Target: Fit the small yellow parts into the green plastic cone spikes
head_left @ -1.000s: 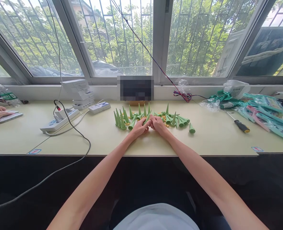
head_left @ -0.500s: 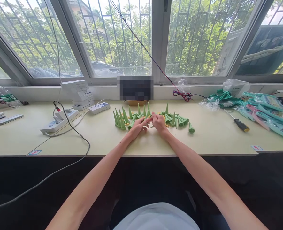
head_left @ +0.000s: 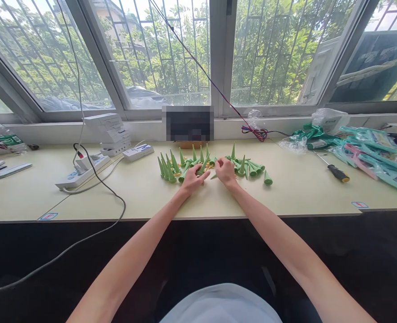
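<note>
My left hand (head_left: 192, 180) is closed around a small green cone (head_left: 204, 165), which tilts with its tip up and to the right. Just to the right, my right hand (head_left: 225, 171) is curled with its fingertips together; anything in them is hidden. Several green cones (head_left: 170, 173) stand upright left of my left hand, and others lie on their sides in a pile (head_left: 255, 168) beyond my right hand. A lone cone (head_left: 268, 179) sits at the right end. Small yellow pieces (head_left: 210, 165) are scattered among the cones, too small to name.
On the left of the table (head_left: 144, 197) are a power strip (head_left: 84, 172) with a dark cable, and stacked white boxes (head_left: 108, 134). A screwdriver (head_left: 338, 173) and packaged teal items (head_left: 383, 157) lie on the right. A blurred dark panel (head_left: 188, 123) stands at the back.
My hands were together at the cone; now a gap separates them. The right hand has drawn slightly right and its fingers have curled in. The left hand keeps the cone, tilted further right.
</note>
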Motion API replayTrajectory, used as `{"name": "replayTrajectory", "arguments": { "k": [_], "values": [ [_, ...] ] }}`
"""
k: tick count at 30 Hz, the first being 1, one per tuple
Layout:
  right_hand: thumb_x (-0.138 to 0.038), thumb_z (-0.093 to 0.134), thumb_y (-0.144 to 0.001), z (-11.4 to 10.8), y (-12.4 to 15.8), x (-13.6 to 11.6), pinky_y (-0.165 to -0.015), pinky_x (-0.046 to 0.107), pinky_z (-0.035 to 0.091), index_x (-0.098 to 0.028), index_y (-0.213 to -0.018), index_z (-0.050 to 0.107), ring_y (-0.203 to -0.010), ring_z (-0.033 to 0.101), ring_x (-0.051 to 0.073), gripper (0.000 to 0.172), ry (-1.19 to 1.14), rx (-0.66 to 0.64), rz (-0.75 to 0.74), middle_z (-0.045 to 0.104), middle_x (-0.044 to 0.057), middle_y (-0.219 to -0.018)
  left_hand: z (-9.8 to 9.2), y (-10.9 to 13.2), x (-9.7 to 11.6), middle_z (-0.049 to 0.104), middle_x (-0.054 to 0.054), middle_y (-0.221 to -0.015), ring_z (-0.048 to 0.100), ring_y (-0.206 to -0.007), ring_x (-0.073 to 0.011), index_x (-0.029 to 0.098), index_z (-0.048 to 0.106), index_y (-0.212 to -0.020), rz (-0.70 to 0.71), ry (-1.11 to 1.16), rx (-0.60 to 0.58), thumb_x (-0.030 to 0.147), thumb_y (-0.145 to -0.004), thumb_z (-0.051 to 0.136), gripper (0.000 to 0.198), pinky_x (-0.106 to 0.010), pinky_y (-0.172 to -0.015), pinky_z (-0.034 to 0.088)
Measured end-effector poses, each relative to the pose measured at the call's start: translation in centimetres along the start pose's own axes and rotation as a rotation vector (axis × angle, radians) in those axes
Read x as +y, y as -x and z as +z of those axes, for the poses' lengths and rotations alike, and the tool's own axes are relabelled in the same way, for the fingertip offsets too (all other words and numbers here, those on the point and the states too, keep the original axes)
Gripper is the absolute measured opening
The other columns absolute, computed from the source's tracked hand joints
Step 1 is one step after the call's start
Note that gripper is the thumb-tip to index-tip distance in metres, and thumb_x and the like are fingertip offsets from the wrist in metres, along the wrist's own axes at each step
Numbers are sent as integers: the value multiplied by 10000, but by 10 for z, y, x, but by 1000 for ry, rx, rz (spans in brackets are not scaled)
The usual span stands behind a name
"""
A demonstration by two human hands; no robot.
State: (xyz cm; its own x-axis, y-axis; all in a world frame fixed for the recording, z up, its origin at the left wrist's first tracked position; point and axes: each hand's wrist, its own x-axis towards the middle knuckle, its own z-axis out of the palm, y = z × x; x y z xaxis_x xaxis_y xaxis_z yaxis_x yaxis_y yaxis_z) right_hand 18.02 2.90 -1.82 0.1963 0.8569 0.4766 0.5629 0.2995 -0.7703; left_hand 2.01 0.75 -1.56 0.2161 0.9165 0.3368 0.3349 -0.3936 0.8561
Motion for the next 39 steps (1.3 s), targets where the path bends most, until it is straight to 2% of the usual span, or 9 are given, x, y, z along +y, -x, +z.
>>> {"name": "replayTrajectory", "arguments": {
  "k": [4,9,14,17,20,25,29,35,39],
  "values": [
    [-158,513,-858,1,1,0,-790,299,462,-169,-815,621,-809,634,194,117,21,-29,-3,684,68,-799,-1,-1,-1,635,-21,-738,548,-541,-145,168,640,-1077,-2,-96,14,540,-779,647,476,-285,-546,441],
    [-139,513,-855,1,0,1,-815,307,476,-166,-833,633,-844,652,203,125,35,-39,-3,699,80,-830,-1,-3,-1,691,-58,-834,627,-699,-197,163,661,-1111,40,-131,-1,483,-841,579,427,-298,-617,471],
    [-133,518,-843,0,0,1,-794,307,480,-169,-827,635,-822,647,201,123,54,-29,14,694,75,-817,3,-3,-1,691,-112,-1055,643,-955,-247,160,649,-1117,113,-276,151,363,-864,550,339,-319,-719,500],
    [-124,519,-837,-1,1,0,-786,308,479,-168,-828,636,-840,648,209,125,64,-41,32,696,81,-828,4,0,0,716,-95,-953,664,-835,-226,160,607,-1161,122,-313,204,326,-862,561,345,-335,-741,500],
    [-123,519,-835,-3,2,-2,-753,312,475,-166,-854,643,-833,648,222,133,92,-63,64,698,92,-839,4,2,0,717,-59,-806,652,-695,-208,165,608,-1096,107,-328,210,314,-861,565,282,-354,-761,496],
    [-135,509,-848,-6,3,-4,-681,302,459,-170,-883,653,-812,643,228,153,154,-94,117,695,94,-841,4,0,-2,716,-87,-803,656,-857,-267,168,658,-892,103,-438,193,293,-840,585,154,-422,-884,473],
    [-144,494,-865,-6,3,-4,-636,275,444,-180,-889,649,-828,639,214,161,190,-103,140,694,76,-861,5,-2,-6,730,-97,-897,632,-948,-289,180,667,-785,115,-495,204,239,-803,624,75,-431,-870,489],
    [-153,482,-877,-6,3,-3,-614,261,421,-185,-886,648,-831,636,202,169,246,-112,125,697,67,-869,4,-3,-10,711,-63,-793,629,-865,-258,182,666,-775,222,-469,269,204,-791,651,31,-404,-787,506],
    [-145,470,-880,-6,4,-3,-619,264,408,-176,-909,652,-821,635,201,187,285,-97,93,698,74,-867,5,-1,-6,690,-49,-784,614,-791,-208,178,643,-771,358,-426,336,193,-823,615,61,-361,-736,498]
  ]
}}
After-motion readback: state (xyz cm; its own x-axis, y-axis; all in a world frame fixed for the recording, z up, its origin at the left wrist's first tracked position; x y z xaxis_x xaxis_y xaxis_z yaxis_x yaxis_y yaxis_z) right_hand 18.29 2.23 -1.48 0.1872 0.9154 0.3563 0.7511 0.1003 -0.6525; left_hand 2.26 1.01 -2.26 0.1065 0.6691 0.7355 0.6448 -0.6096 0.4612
